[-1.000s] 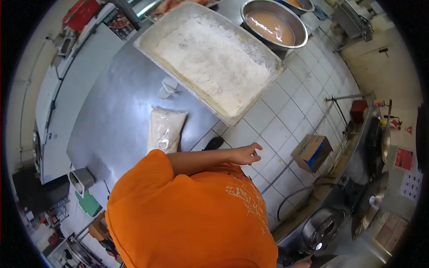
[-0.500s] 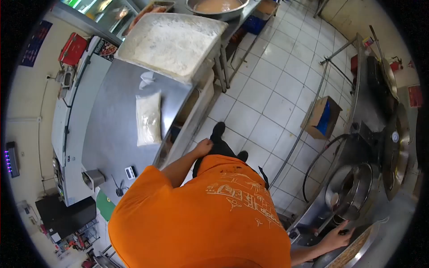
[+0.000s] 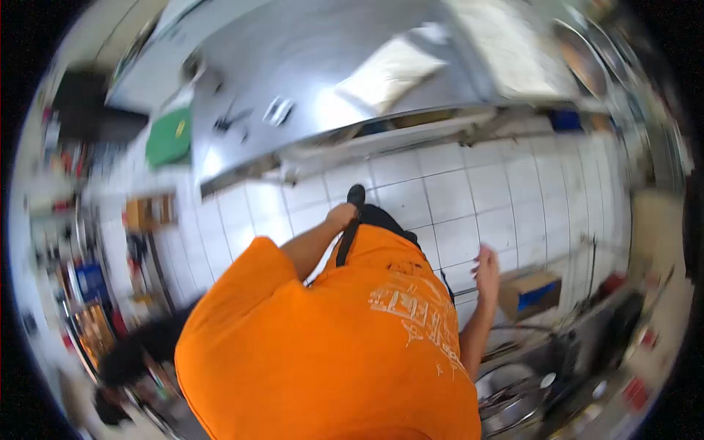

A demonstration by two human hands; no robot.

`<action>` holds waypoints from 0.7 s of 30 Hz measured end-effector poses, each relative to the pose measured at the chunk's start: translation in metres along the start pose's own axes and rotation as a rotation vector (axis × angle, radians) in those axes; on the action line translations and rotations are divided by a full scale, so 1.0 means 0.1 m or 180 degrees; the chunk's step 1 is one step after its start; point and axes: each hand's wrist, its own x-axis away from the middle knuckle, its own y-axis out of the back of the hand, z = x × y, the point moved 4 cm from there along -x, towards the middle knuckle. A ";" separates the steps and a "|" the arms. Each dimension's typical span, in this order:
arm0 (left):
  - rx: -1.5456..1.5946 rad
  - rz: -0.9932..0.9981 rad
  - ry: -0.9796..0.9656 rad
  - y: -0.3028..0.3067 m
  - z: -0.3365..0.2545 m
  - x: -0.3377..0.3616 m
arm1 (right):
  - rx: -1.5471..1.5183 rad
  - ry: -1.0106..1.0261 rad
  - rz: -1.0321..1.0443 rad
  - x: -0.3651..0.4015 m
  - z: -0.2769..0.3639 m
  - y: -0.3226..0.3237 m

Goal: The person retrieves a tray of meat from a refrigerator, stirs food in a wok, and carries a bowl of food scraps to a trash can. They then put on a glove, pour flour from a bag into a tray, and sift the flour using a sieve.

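Note:
My left hand (image 3: 342,215) is closed in front of my waist, against dark clothing. A black strip (image 3: 347,243) runs from beside it down over my orange shirt (image 3: 315,337); what the fingers hold is hidden. Out to the right, my right hand (image 3: 485,270) hangs over the tiled floor with its fingers loosely apart and nothing visible in them; it is smeared by motion. Nearest to it is a cardboard box (image 3: 510,297) with something blue inside.
A steel table (image 3: 293,59) ahead carries a filled clear bag (image 3: 392,73), a small white device (image 3: 279,111) and a flour-dusted tray (image 3: 513,44). Metal pans (image 3: 506,396) stand at lower right. A person in dark clothing (image 3: 143,348) is at lower left, near a green stool (image 3: 170,137).
My view has turned left, so the table now lies across the top. My right hand has left the pans and swung forward over the floor. My left hand stays at the waist.

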 end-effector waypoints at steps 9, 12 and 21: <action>0.2118 -0.1691 0.1941 -1.01 1.78 2.05 | 0.1246 -0.1828 0.1476 -0.68 -2.45 -0.67; 0.3201 -0.1580 0.2239 -2.07 2.38 2.41 | 0.1884 -0.1206 0.1965 -0.80 -1.98 -1.24; 0.2817 -0.1301 0.2612 -1.65 3.60 4.03 | -0.0258 -0.1383 0.0787 -1.26 0.00 -4.54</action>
